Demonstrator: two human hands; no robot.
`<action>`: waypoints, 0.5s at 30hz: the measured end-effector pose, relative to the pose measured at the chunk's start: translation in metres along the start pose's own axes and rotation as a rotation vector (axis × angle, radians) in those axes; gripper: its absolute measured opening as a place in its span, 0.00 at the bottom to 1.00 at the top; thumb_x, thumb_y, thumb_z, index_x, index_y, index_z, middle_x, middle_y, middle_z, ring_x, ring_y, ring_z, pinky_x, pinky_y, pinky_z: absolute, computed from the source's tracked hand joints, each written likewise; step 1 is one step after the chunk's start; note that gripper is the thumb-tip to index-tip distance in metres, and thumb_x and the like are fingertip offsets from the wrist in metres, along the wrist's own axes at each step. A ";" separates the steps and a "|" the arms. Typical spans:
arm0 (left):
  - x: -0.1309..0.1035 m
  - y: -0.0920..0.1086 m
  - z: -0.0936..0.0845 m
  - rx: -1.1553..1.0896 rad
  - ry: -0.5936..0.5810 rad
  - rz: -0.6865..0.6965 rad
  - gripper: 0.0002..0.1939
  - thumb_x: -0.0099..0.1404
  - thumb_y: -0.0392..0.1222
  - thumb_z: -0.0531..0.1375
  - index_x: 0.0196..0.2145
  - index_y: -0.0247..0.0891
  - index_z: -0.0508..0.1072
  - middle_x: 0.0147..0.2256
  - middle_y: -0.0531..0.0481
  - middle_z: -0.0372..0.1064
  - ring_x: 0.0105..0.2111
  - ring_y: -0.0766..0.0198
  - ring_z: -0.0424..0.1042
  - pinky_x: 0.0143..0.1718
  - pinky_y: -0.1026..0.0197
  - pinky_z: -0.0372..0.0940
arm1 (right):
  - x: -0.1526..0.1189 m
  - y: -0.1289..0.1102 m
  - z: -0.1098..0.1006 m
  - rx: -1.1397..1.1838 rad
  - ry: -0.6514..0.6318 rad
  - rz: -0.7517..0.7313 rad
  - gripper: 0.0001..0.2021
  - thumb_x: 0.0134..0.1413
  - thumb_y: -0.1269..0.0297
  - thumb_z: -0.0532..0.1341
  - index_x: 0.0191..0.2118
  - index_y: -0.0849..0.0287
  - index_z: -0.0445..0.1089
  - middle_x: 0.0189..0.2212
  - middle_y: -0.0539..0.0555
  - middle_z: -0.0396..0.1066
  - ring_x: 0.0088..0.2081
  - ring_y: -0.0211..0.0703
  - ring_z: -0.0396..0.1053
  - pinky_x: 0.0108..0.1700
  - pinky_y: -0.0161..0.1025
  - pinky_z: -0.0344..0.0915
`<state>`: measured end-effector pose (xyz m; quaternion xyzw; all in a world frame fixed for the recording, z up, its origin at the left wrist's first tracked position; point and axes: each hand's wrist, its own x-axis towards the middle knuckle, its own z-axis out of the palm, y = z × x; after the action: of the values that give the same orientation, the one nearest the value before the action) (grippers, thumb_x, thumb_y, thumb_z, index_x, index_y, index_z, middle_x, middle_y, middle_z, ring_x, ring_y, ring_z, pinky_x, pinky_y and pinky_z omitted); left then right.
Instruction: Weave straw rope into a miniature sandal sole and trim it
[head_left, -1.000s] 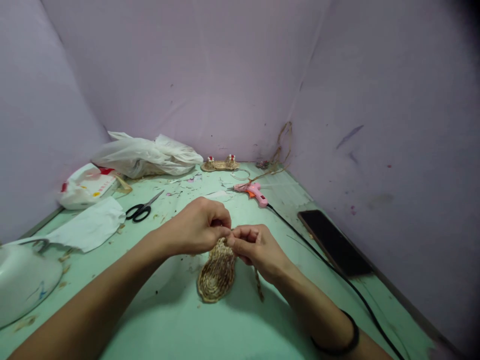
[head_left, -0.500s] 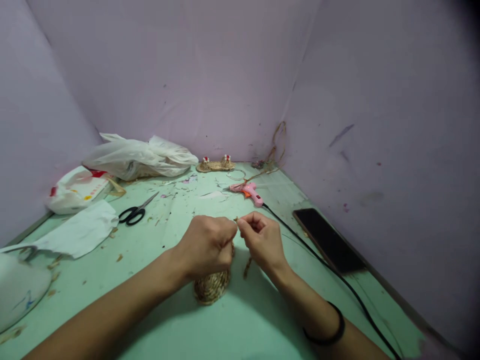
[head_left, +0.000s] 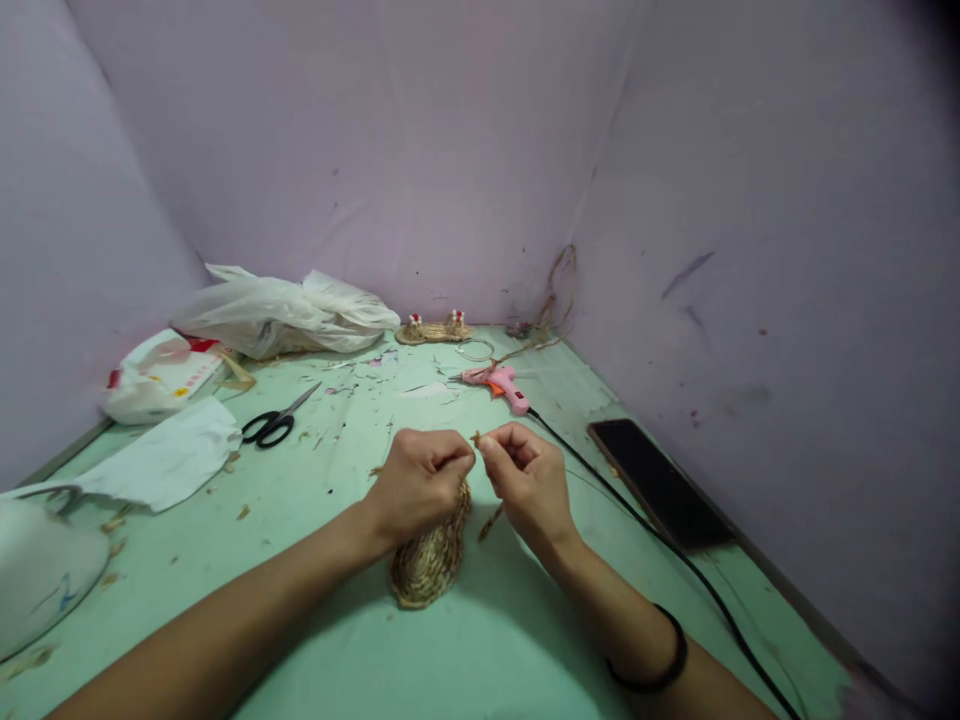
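Observation:
My left hand (head_left: 424, 480) is closed, thumb against curled fingers, above a woven straw sole (head_left: 429, 565) coiled from braid. Facing it, my right hand (head_left: 527, 475) pinches a thin brown straw braid (head_left: 491, 522) between thumb and fingertips. A short end of it pokes up in the gap between my hands, and a loose tail hangs below the right one. A small bit of straw also shows left of my left hand. My left fingers appear pinched on the same braid, though the grip itself is mostly hidden. The sole's far part is behind my left hand.
A pink glue gun (head_left: 495, 385) lies beyond my hands, its black cord running right past a phone (head_left: 656, 480). Black-handled scissors (head_left: 274, 425) rest at left. A finished-looking woven sole (head_left: 431, 333) and plastic bags (head_left: 277, 315) are by the back wall.
My left hand has shifted slightly and uncovers more of the woven sole. The braid's hanging tail has swung a little left and up. Both hands stay closed.

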<state>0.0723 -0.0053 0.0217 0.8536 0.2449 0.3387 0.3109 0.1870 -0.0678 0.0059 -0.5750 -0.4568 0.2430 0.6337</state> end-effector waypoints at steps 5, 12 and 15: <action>-0.007 -0.003 -0.001 0.273 0.031 0.359 0.09 0.50 0.29 0.50 0.15 0.35 0.60 0.16 0.56 0.52 0.18 0.72 0.49 0.19 0.67 0.47 | 0.003 0.003 -0.002 -0.224 -0.026 -0.063 0.09 0.48 0.65 0.56 0.21 0.61 0.63 0.16 0.46 0.59 0.19 0.33 0.54 0.21 0.32 0.52; 0.015 -0.001 -0.033 -0.043 -0.201 -0.070 0.07 0.51 0.35 0.54 0.17 0.33 0.65 0.14 0.58 0.53 0.17 0.74 0.51 0.19 0.69 0.49 | 0.001 -0.006 -0.009 -0.204 -0.405 -0.192 0.08 0.49 0.69 0.55 0.21 0.60 0.62 0.16 0.45 0.54 0.20 0.32 0.51 0.23 0.32 0.50; 0.016 -0.003 -0.026 -0.272 -0.214 -0.236 0.09 0.50 0.40 0.56 0.17 0.33 0.64 0.13 0.59 0.50 0.16 0.74 0.49 0.18 0.69 0.48 | -0.001 -0.007 -0.006 -0.049 -0.284 -0.101 0.08 0.48 0.65 0.56 0.22 0.60 0.62 0.16 0.45 0.54 0.19 0.32 0.50 0.21 0.32 0.50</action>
<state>0.0632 0.0163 0.0410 0.8003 0.2609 0.2371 0.4850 0.1906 -0.0731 0.0130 -0.5264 -0.5760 0.2787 0.5599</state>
